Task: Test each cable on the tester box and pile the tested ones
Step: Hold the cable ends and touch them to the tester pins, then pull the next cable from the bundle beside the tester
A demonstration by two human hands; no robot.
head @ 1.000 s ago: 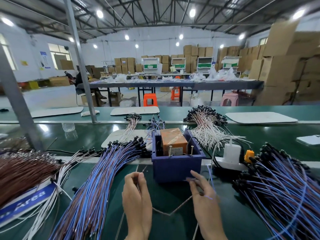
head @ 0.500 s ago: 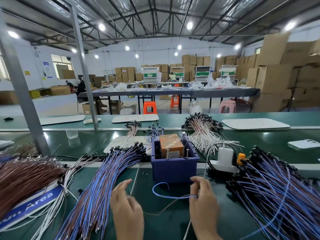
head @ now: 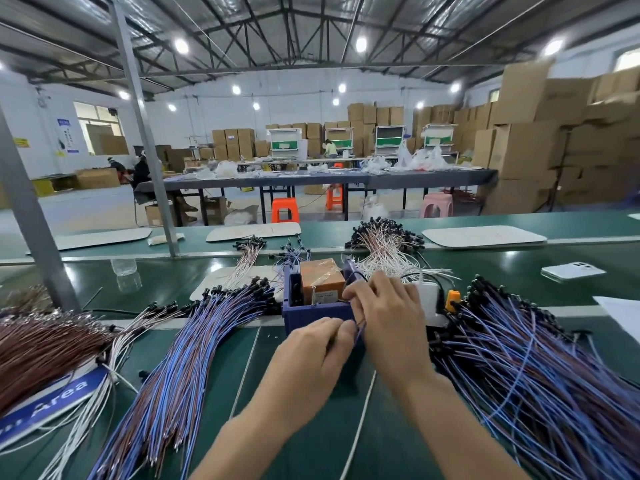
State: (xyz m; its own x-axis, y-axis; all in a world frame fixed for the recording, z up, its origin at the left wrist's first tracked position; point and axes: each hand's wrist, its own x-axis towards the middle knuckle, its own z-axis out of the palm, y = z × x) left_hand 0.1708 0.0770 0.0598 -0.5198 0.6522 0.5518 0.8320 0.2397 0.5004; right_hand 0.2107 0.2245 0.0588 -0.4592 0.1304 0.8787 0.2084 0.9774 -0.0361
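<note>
— Where is the cable under test?
— A blue cable [head: 358, 332] is held just in front of the tester box [head: 301, 315], between the two hands.
— How is it gripped?
— It is pinched by the curled fingers of the left hand [head: 311, 355]. Its upper end is pinched by the right hand [head: 388, 317] at the box's front right corner.
— And the piles?
— One heap of cables [head: 194, 358] is spread left of the box, and another heap [head: 540, 375] is spread right of it.

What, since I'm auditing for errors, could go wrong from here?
The left hand and right hand pinch a thin blue cable at the purple plastic tester box; their grip covers its right side, so bad contact might go unseen. The left blue wire bundle and right blue wire bundle look alike; the tested cable could join the wrong one.
</note>
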